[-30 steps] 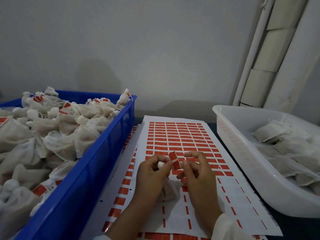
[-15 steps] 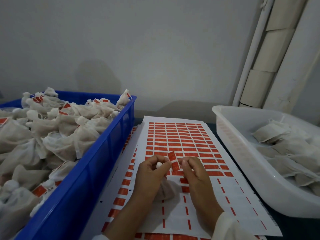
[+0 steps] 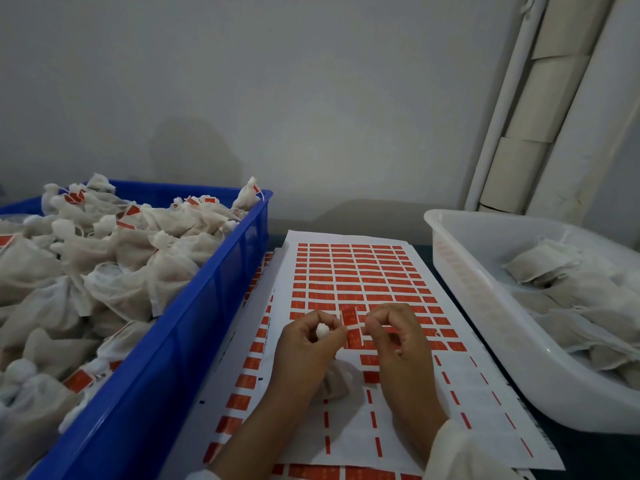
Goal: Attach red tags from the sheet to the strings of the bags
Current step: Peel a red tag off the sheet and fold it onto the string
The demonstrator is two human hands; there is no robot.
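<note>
view: head, single wide-angle | position: above the table, at the person's head | facing: forward and down, toward the wall (image 3: pixel 311 98) | range: close over the tag sheet (image 3: pixel 360 271) | edges: blue crate (image 3: pixel 194 341) left, white bin (image 3: pixel 485 306) right

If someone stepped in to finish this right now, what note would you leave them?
Left hand grips a bag by its tied neck; the bag rests on the tag sheet.
Right hand pinches a red tag held between both hands.
Done: tagged bags fill the blue crate.
Left: finish this tag on the string, which is too thin to see; then the untagged bags in the white tub. Many tags remain.
</note>
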